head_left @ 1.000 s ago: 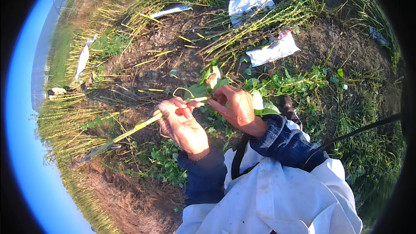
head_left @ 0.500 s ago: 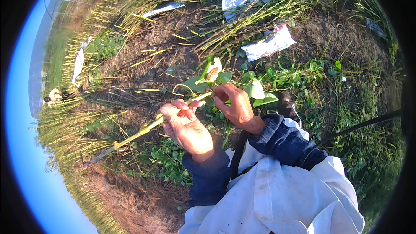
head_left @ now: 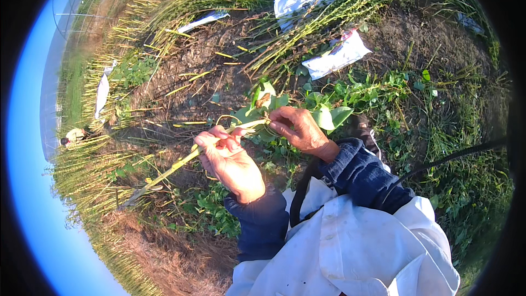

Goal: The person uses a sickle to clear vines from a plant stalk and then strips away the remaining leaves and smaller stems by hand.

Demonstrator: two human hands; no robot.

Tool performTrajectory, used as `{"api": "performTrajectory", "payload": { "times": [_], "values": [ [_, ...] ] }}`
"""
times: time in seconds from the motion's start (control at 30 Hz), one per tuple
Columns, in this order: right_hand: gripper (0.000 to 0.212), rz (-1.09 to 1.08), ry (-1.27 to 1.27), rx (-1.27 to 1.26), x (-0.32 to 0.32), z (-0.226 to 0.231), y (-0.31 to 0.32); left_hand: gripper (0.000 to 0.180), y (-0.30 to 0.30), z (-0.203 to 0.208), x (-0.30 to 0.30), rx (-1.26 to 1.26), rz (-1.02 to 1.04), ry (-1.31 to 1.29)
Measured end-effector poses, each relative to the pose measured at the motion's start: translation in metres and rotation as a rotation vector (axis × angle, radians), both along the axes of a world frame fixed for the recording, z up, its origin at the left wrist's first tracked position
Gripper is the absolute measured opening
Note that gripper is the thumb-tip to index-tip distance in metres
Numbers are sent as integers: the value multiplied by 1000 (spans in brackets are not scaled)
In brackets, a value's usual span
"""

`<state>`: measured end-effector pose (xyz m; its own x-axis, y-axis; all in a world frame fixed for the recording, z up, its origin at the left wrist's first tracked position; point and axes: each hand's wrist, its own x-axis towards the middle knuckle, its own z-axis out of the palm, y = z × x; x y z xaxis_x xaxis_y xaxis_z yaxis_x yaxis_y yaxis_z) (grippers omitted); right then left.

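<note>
My left hand (head_left: 233,167) is closed around a long yellow-green stalk (head_left: 171,171), which slants down to the left and turns grey toward its lower end. A thin curled tendril loops above the fingers. At the stalk's upper right end, my right hand (head_left: 302,131) pinches the stem with bent fingers; exactly what sits between the fingertips is hidden. Broad green leaves (head_left: 245,114) and a brown withered leaf (head_left: 264,100) cluster just beyond this pinch. Other large pale leaves (head_left: 323,118) show beside the right hand's knuckles.
Bundles of cut stalks (head_left: 318,27) lie on brown soil ahead, with a white sack (head_left: 338,56) and another white sack (head_left: 298,0) among them. Low green plants (head_left: 216,208) grow near my feet. A dark strap (head_left: 455,157) crosses at right. Another person (head_left: 74,136) is far left.
Both hands stay on the stalk and have shifted slightly left. The stalk's lower end has swung a little to the right, and the leaves by the right hand have turned.
</note>
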<state>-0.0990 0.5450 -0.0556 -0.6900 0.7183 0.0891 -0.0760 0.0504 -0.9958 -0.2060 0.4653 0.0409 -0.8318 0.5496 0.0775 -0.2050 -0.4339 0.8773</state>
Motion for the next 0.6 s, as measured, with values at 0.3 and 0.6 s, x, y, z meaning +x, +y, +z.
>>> {"api": "performTrajectory", "payload": {
  "times": [0.3,0.6],
  "values": [
    [13,-35,-65,81,6,2,8,26,8,-5,0,0,-25,-89],
    [16,-381,-286,-8,17,-6,25,26,1,-14,2,-92,-37,-47]
  ]
}}
